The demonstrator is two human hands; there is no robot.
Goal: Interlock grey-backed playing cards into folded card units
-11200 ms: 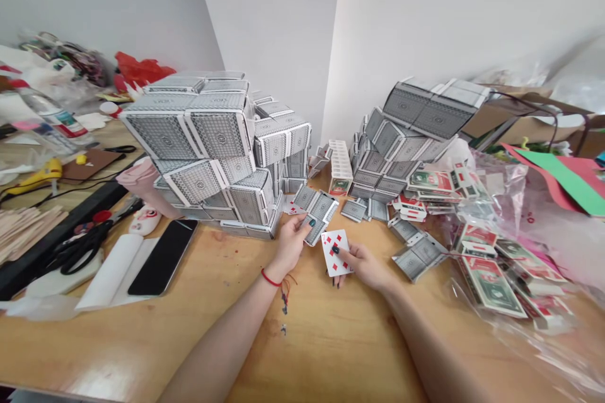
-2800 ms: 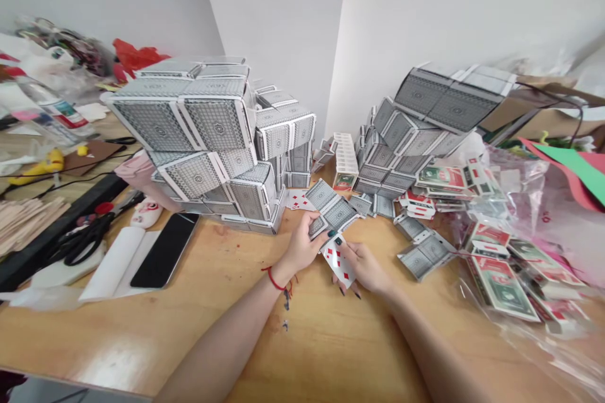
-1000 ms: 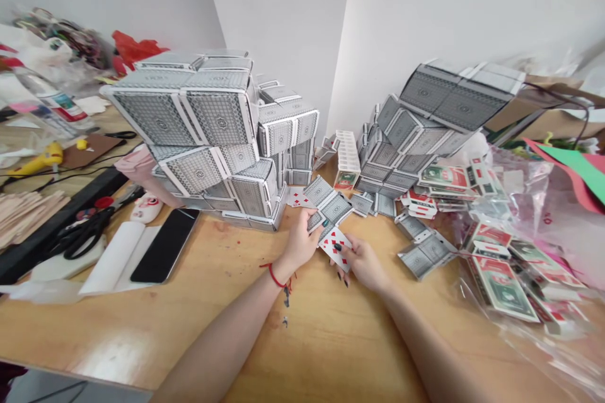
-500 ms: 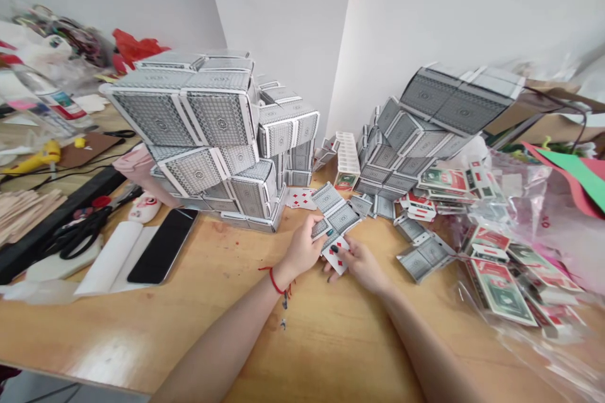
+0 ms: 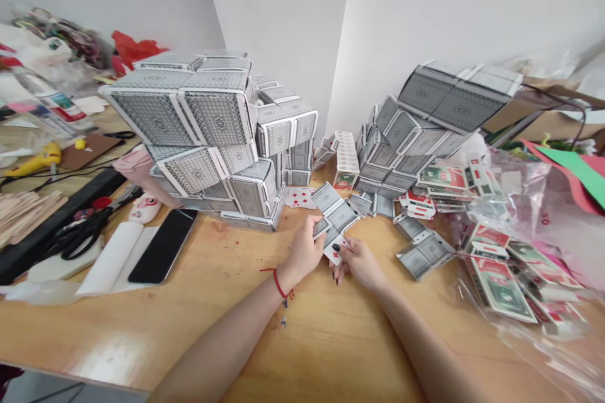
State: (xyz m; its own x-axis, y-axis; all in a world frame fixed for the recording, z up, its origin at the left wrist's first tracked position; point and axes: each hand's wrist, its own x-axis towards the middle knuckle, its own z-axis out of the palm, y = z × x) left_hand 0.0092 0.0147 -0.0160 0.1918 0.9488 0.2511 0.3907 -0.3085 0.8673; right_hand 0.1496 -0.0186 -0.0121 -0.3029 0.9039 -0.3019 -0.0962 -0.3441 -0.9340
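My left hand, a red string round its wrist, is closed on the left side of a piece made of joined playing cards with grey patterned backs. My right hand pinches a playing card at the piece's near end, its red-pip face showing, thumb on top and fingers beneath. Just beyond, a face-up diamond card lies on the table by the left stack of card-covered boxes. Small folded card pieces rest past the held piece.
Another stack of card blocks stands at right. Card packs and clear plastic lie near the table's right side. On the left are a phone, black scissors, wooden sticks and a yellow glue gun.
My right hand's fingers have shifted slightly under the face-up card, and the left hand has turned a little, covering more of the piece. The piece stays almost in place.
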